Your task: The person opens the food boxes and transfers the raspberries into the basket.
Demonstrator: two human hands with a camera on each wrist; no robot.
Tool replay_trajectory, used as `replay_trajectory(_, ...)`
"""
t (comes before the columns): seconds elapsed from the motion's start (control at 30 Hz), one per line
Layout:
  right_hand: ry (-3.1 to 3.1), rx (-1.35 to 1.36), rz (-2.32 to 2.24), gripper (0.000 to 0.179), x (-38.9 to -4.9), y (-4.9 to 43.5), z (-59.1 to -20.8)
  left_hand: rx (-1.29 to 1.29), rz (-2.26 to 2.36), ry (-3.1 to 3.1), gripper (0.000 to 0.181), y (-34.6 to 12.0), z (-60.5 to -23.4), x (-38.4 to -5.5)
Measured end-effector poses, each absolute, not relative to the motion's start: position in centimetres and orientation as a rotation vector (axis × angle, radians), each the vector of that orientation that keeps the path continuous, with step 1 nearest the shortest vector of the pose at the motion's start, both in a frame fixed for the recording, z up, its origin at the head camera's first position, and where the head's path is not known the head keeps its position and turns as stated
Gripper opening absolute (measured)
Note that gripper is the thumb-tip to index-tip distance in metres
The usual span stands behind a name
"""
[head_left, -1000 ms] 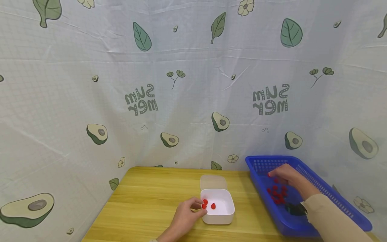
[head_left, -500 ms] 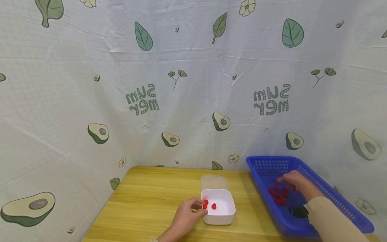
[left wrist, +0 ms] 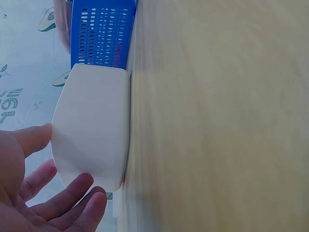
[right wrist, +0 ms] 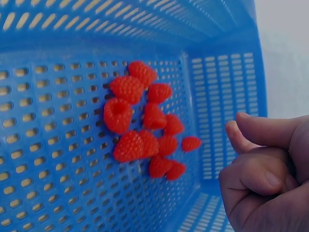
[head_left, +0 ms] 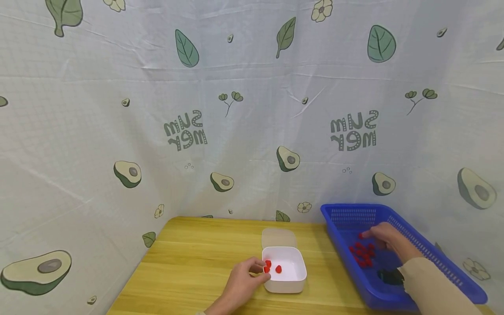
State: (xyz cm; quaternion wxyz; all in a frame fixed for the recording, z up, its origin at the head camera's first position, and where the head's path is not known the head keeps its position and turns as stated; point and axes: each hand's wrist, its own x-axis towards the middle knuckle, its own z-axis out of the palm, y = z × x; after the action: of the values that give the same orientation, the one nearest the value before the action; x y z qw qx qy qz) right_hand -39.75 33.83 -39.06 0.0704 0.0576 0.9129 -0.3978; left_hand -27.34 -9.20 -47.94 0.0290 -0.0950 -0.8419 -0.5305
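In the head view my left hand point(head_left: 244, 276) rests at the left side of a small white box point(head_left: 291, 285). Its fingers are loosely spread, and in the left wrist view the thumb and fingertips touch the box point(left wrist: 91, 116). A few red raspberries point(head_left: 278, 269) lie in the box. My right hand point(head_left: 387, 238) is inside the blue basket point(head_left: 346, 275), thumb and index finger pinched. A raspberry point(head_left: 360, 235) shows at its fingertips in the head view. The right wrist view shows the right hand point(right wrist: 265, 164) without a visible berry in the pinch.
Several more raspberries point(right wrist: 154, 116) lie clustered on the basket floor. A dark green object point(head_left: 390, 276) sits under the right sleeve. The box's pale lid point(head_left: 278, 237) lies behind it on the wooden table point(head_left: 197, 258). A patterned curtain point(head_left: 252, 131) hangs behind.
My right hand has moved a little right and nearer within the basket, then stayed almost still. The red berry at its fingertips has shifted likewise. My left hand keeps its place at the box.
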Motion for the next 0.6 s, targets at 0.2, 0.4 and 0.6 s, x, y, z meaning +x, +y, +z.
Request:
replay_trajectory(0.2, 2.746, 0.108, -1.210, 0.038, -39.9, 32.6, -38.5, -0.291, -1.621, -2.594, 0.024, -9.1, -48.0, -27.4)
replay_trajectory(0.4, 2.725, 0.001, -1.262, 0.026, -39.5, 30.4, -37.4, -0.289, -1.620, -2.592, 0.024, -9.0, -47.9, -27.4)
replay_trajectory(0.6, 2.630, -0.093, -1.372, 0.031, -39.3, 28.2, -36.4, -0.293, -1.616, -2.591, 0.024, -8.9, -47.9, -27.5)
